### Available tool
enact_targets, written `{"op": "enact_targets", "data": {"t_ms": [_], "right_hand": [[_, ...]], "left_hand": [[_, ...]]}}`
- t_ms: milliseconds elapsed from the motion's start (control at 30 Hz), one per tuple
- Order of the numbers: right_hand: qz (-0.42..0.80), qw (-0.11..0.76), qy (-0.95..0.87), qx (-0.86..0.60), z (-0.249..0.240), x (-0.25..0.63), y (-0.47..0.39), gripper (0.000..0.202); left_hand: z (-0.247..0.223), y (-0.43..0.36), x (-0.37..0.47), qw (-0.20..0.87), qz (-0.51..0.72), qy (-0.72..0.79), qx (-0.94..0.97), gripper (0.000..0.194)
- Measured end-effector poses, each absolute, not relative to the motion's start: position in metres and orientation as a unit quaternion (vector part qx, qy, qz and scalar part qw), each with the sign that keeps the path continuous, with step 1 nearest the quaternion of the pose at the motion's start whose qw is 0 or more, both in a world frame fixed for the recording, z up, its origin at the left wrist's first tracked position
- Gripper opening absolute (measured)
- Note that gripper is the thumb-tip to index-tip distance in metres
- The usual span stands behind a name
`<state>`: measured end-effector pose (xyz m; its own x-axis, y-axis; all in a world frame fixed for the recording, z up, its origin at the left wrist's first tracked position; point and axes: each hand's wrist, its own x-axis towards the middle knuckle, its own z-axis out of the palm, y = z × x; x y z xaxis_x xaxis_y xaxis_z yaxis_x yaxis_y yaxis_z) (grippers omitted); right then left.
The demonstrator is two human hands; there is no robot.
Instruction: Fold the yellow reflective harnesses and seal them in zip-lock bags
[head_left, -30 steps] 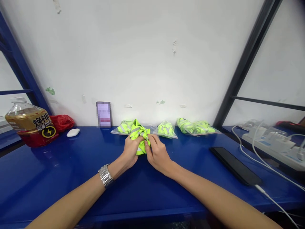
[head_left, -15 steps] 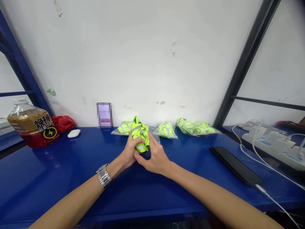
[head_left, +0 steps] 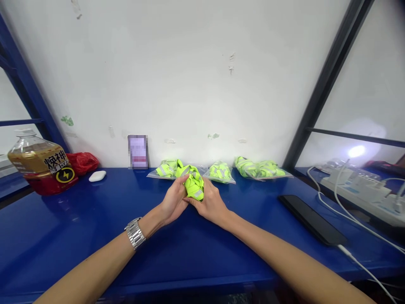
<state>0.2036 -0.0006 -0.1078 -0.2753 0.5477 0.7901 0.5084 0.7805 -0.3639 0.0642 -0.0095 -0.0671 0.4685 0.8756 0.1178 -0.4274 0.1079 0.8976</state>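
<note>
A crumpled neon-yellow reflective vest (head_left: 194,185) with silvery strips is bunched between my two hands, above the blue table (head_left: 196,257). My left hand (head_left: 174,200) grips its left side, the thumb lying over the fabric. On the other side my right hand (head_left: 211,202) clasps it, with the thumb underneath and the other fingers mostly hidden behind. Just past my hands, clear plastic bags hold similar neon bundles: one bag (head_left: 167,168) at the left, partly covered by the vest, one bag (head_left: 220,172) in the middle, and more bagged bundles (head_left: 259,167) to the right.
At the left stand a large drink bottle (head_left: 42,164), a red plastic bag (head_left: 84,162) and a white earphone case (head_left: 97,176). A phone with a blurred screen (head_left: 138,152) leans on the wall. A black phone (head_left: 311,219) on a cable and power strips (head_left: 363,190) lie at the right.
The vest has shifted right and a little lower, turned and more tightly bunched. My right hand has closed further round it. A bright light spot now shows at the right.
</note>
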Motion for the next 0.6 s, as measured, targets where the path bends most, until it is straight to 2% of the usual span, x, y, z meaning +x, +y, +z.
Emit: {"op": "enact_targets", "data": {"t_ms": [267,433,500,600], "right_hand": [[0.013,0.514,-0.793,-0.328,-0.109,0.212,0.008,0.043],[0.035,0.55,-0.732,-0.399,-0.098,0.217,0.012,0.027],[0.049,0.571,-0.693,-0.438,-0.092,0.221,0.015,0.028],[0.096,0.589,-0.642,-0.481,-0.087,0.231,0.021,0.032]], "left_hand": [[-0.072,-0.007,0.06,0.693,0.439,0.247,0.516,0.045],[-0.074,-0.001,0.057,0.672,0.424,0.264,0.546,0.046],[-0.076,0.005,0.053,0.603,0.448,0.31,0.584,0.047],[-0.084,0.019,0.044,0.36,0.468,0.398,0.702,0.04]]}}
